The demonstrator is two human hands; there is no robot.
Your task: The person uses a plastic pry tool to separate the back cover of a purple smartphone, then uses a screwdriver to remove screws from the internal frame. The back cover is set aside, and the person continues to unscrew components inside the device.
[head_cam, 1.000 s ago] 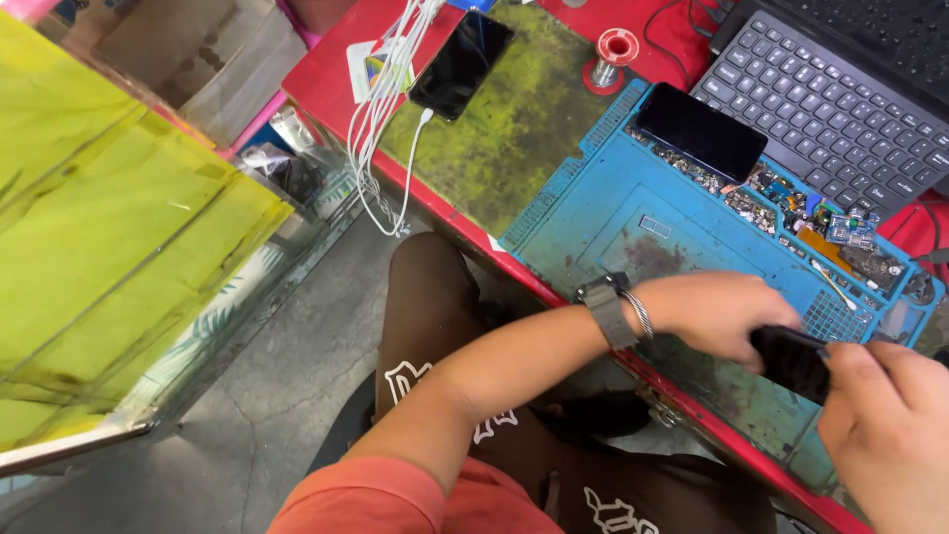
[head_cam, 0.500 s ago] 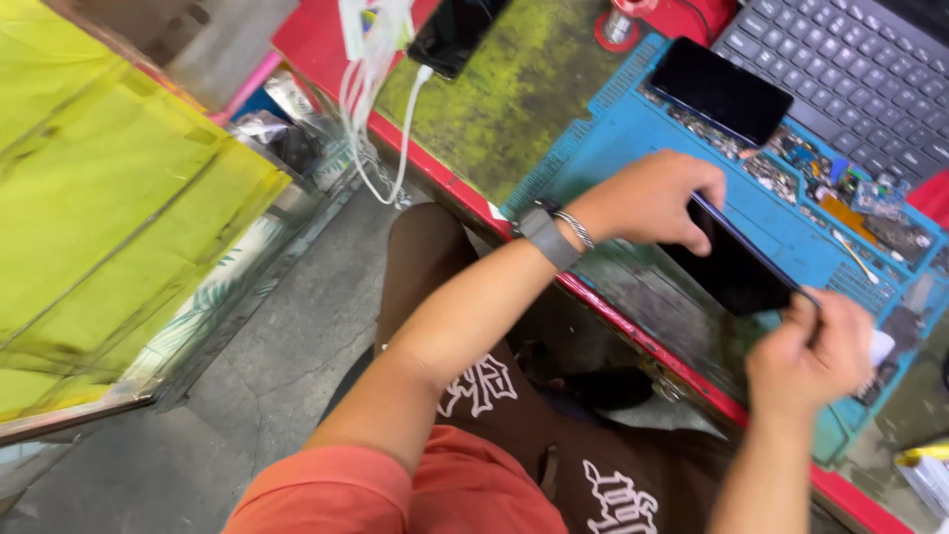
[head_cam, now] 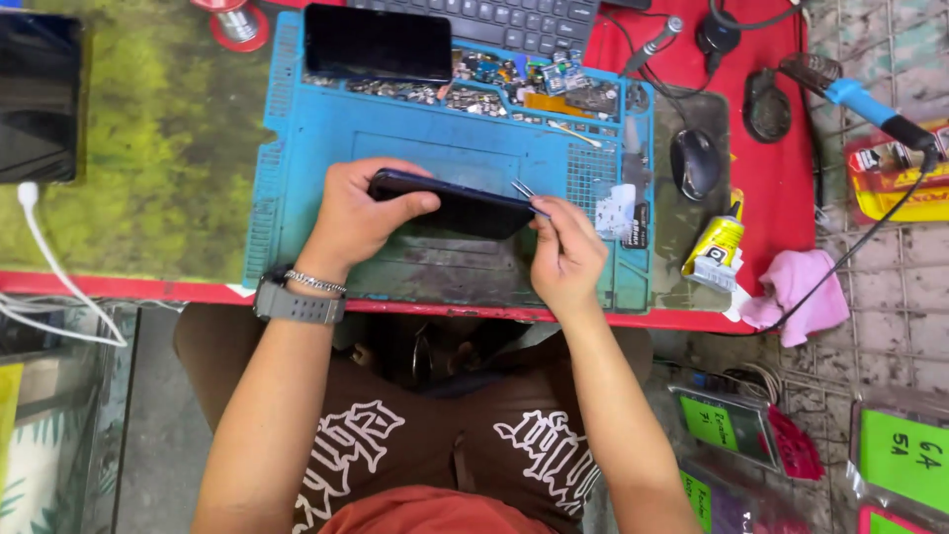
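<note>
My left hand [head_cam: 358, 220] grips the left end of a dark smartphone [head_cam: 463, 208], holding it on edge over a blue repair mat [head_cam: 297, 138]. My right hand [head_cam: 565, 259] holds thin metal tweezers [head_cam: 527, 194] with their tips at the phone's right end. A grey watch and a bracelet sit on my left wrist.
A second dark phone [head_cam: 378, 43] lies at the mat's top edge beside small parts [head_cam: 554, 84]. A keyboard [head_cam: 494, 14], black mouse [head_cam: 696, 162], yellow glue bottle [head_cam: 714, 247], pink cloth [head_cam: 799, 287], blue-handled soldering iron [head_cam: 858, 101] and a phone on a white cable [head_cam: 38, 94] surround the mat.
The view has swung from the left to straight over the mat. The phone is now raised on edge, and my right hand has brought the tweezers to its right end.
</note>
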